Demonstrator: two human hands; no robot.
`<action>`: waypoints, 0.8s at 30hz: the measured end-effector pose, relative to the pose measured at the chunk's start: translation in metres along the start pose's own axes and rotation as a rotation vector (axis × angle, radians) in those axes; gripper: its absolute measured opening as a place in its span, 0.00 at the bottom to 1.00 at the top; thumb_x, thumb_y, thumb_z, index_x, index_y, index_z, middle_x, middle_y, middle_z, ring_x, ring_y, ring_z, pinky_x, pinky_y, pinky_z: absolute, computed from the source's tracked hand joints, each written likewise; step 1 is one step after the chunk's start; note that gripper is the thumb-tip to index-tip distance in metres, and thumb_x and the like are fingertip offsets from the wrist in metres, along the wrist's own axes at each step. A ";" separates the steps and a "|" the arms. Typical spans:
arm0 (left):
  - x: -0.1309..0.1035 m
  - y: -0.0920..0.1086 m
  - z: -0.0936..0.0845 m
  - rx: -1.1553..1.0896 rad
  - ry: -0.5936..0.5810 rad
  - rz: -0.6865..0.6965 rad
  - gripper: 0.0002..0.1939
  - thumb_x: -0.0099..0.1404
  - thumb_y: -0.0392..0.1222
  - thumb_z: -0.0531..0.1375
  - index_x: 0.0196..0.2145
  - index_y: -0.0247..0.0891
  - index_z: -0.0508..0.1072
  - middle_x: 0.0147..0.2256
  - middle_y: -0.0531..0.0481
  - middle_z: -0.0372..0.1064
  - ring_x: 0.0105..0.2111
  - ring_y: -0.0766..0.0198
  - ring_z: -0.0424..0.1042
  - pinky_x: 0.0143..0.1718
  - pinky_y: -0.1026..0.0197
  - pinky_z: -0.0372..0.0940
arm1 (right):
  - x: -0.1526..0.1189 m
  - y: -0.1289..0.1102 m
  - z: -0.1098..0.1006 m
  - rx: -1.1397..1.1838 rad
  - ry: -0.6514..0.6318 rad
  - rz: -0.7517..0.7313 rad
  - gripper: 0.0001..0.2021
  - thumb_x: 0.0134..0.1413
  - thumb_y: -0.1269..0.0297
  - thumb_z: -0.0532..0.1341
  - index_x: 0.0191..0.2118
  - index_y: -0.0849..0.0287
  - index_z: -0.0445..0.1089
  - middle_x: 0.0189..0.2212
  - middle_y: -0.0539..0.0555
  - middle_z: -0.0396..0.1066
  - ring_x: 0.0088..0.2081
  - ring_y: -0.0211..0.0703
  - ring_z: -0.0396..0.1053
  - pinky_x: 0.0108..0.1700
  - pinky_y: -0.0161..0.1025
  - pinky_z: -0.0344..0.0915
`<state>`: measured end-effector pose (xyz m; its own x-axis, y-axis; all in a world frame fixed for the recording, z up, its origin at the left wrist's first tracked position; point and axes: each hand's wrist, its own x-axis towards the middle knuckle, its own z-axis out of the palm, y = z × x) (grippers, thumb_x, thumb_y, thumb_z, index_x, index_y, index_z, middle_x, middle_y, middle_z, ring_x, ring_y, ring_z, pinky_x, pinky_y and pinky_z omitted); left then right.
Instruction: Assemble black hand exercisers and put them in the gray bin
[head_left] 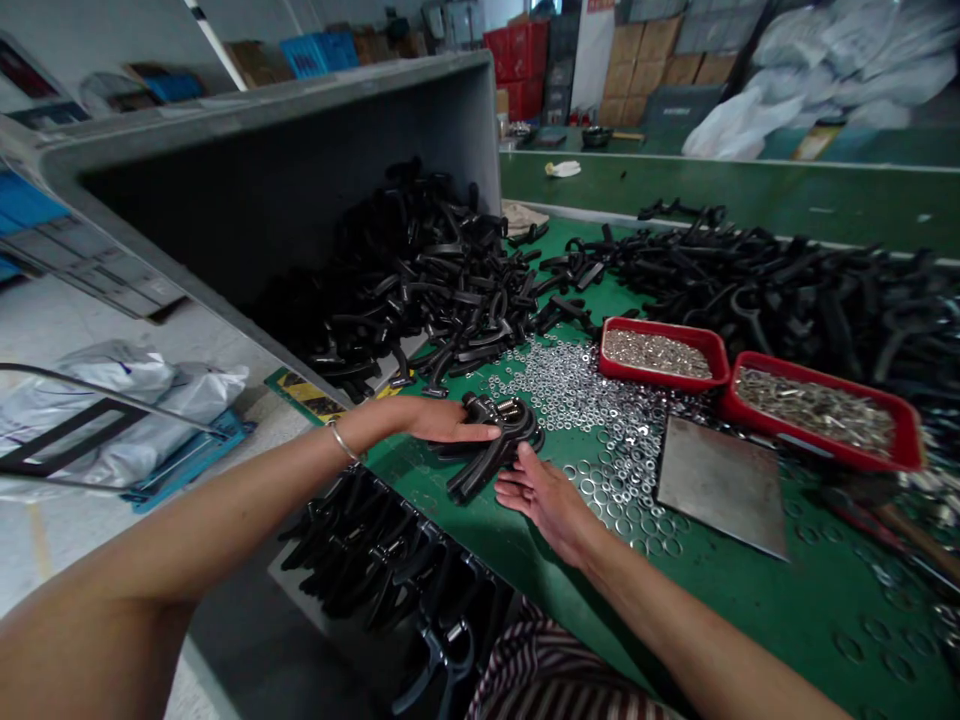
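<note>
Several black curved handles [487, 470] with ring-shaped ends lie bunched together at the table's near edge. Bright metal pieces like springs or threaded pins show on top of them. My left hand [448, 420], a bracelet at its wrist, closes over the bunch from the left; some of its fingers are hidden behind the handles. On the right side, my right hand [541, 497] is half turned up with its fingers extended and apart. Its thumb tip is at the edge of the handles; whether it touches them I cannot tell. Loose metal rings [619, 500] lie just beyond it.
A large grey bin [262, 100] lies tipped on the left, black handles [450, 270] spilling out. Two red trays [664, 380] [817, 455] hold small metal parts. A metal plate [724, 485] lies right. Below the edge, a container holds more black handles [397, 560].
</note>
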<state>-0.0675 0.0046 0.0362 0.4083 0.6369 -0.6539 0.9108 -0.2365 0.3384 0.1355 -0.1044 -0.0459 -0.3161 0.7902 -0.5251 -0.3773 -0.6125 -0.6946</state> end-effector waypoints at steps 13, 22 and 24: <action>-0.024 0.013 0.081 -0.450 0.355 0.022 0.40 0.67 0.70 0.47 0.58 0.33 0.70 0.55 0.37 0.71 0.53 0.47 0.70 0.54 0.52 0.64 | 0.007 0.012 -0.003 -0.342 -0.037 -0.306 0.24 0.58 0.40 0.59 0.50 0.54 0.60 0.43 0.56 0.71 0.44 0.46 0.71 0.51 0.46 0.67; -0.039 0.003 0.178 -0.443 0.632 0.190 0.30 0.59 0.67 0.61 0.52 0.47 0.76 0.51 0.44 0.73 0.57 0.44 0.66 0.61 0.42 0.59 | -0.007 -0.021 -0.008 -0.501 -0.126 -0.696 0.27 0.64 0.38 0.48 0.59 0.49 0.60 0.55 0.57 0.65 0.58 0.50 0.62 0.64 0.50 0.55; -0.027 0.006 0.193 -0.536 0.618 0.235 0.27 0.59 0.65 0.62 0.49 0.48 0.77 0.47 0.45 0.76 0.51 0.47 0.71 0.57 0.44 0.65 | 0.000 -0.027 -0.004 -0.554 -0.139 -0.673 0.28 0.64 0.36 0.46 0.55 0.48 0.68 0.52 0.55 0.69 0.58 0.51 0.63 0.65 0.50 0.53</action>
<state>-0.0612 -0.1555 -0.0751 0.3349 0.9377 -0.0925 0.5912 -0.1327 0.7955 0.1493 -0.0879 -0.0292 -0.2958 0.9475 0.1211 -0.0568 0.1091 -0.9924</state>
